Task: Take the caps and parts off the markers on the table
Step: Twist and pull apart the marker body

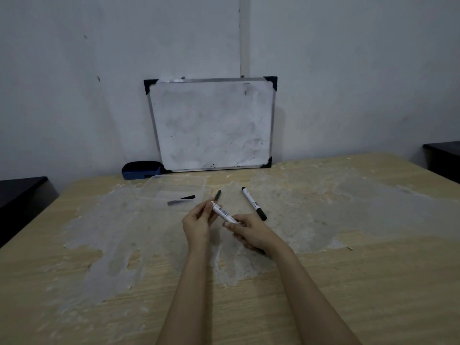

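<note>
A white marker barrel (pixel 223 213) with a barcode label is held between both hands above the table. My left hand (pixel 198 224) pinches its far end, and my right hand (pixel 251 234) grips its near end, with something dark showing under the palm. A second marker (pixel 253 202), white with black caps at both ends, lies on the table just right of the hands. A black cap (pixel 218 194) lies beyond my left hand. Dark, thin parts (pixel 181 199) lie inside a clear plastic tray (pixel 199 181).
A small whiteboard (pixel 211 123) leans on the wall at the back of the wooden table (pixel 348 282). A blue eraser (pixel 142 169) sits to the whiteboard's left. Dark furniture stands at the far left (pixel 20 195) and far right (pixel 445 158).
</note>
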Motion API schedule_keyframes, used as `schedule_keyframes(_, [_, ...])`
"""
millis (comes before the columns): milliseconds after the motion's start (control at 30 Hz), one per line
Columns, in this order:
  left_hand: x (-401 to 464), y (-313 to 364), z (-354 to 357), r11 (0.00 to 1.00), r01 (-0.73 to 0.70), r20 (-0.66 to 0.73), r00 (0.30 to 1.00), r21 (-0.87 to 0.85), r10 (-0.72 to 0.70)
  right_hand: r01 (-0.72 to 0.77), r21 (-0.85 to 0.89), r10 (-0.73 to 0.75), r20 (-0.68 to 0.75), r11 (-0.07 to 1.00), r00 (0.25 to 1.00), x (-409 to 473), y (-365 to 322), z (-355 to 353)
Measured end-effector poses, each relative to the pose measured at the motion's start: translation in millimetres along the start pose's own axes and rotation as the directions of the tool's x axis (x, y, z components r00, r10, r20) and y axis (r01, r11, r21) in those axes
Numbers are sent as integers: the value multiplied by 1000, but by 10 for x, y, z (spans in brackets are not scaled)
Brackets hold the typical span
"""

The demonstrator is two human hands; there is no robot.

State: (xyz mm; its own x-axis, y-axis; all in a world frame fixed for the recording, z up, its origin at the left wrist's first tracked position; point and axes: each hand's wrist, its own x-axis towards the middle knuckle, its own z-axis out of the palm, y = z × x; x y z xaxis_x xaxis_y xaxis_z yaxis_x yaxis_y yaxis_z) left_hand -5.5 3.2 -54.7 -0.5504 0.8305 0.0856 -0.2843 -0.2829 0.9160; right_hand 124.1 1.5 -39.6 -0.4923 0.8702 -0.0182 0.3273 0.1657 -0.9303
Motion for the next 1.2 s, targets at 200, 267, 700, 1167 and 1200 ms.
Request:
schedule_keyframes(200, [13, -90, 1, 1000, 7, -69, 998, 1, -7, -35, 12, 35, -10, 999, 999, 22, -5, 29])
schedule_keyframes(267, [5, -89, 11, 1000, 13, -88, 996, -19, -14, -42, 19, 43, -10, 999, 999, 34, 4, 40])
schedule_keyframes(700, [8, -102, -14, 994, 50, -111, 992, -102, -62, -21, 27, 22, -26, 999, 999, 48, -28, 99])
schedule_keyframes(1167, [-40, -6, 111, 943, 183, 17, 982, -278, -186, -101, 64, 102, -6, 993, 995, 104, -69, 259])
schedule_keyframes(1200, [-22, -1, 110, 925, 213, 32, 976, -315, -214, -114, 85, 114, 6, 990, 993, 117, -72, 298])
